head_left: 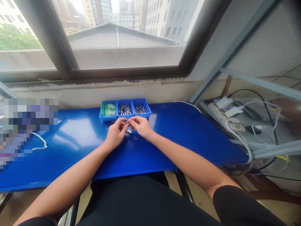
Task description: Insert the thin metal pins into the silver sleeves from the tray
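My left hand (115, 134) and my right hand (142, 127) meet just in front of the blue bins, fingertips almost touching. Both are closed in a pinch around a small dark metal piece (126, 122), mostly hidden by the fingers. Just below the fingertips is a short silver cylinder (129, 131); whether it lies on the table or is held, I cannot tell. Behind the hands stand three joined blue bins (108, 119). The left one holds pale pieces in a green bag (109, 110), the middle one silver cylinders (125, 109), the right one thin dark metal pins (140, 109).
The blue tabletop (178, 135) runs along the wall under a window (127, 47). At right, a power strip (225, 116) with chargers and tangled cables sits beside a metal frame. A white cable (41, 141) lies at left, near a blurred-out area.
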A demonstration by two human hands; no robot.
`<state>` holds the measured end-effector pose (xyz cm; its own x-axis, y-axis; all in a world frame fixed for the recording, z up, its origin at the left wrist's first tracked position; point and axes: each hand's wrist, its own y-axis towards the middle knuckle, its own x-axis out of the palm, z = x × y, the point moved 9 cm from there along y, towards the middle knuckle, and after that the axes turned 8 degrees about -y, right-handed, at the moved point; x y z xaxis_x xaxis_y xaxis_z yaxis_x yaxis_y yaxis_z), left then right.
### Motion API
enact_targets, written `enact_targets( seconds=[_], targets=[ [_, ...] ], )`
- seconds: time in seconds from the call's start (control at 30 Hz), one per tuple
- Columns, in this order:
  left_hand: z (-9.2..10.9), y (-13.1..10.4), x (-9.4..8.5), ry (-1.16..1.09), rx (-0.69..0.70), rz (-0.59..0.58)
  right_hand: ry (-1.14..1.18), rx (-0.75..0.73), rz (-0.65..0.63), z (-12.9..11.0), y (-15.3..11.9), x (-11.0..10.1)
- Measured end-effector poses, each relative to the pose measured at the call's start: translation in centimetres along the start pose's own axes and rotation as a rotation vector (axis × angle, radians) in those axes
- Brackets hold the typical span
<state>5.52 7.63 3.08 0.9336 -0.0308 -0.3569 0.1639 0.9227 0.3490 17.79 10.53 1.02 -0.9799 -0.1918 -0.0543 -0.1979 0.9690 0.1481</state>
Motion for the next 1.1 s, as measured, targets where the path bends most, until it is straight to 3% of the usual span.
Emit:
enact_targets(
  seconds=[0.37,0.8,1.1],
  targets=[
    [0.3,0.0,-0.6,0.092,-0.003,0.028,-0.037,-0.074,-0.023,-1.1,-0.5,0.4],
    [0.3,-0.1,-0.3,0.015,0.019,0.026,0.014,0.014,0.000,-0.2,-0.1,-0.1],
    [0.2,0.1,-0.7,0.107,0.006,0.036,-0.047,-0.069,-0.009,-1.0,-0.5,0.3]
  ],
)
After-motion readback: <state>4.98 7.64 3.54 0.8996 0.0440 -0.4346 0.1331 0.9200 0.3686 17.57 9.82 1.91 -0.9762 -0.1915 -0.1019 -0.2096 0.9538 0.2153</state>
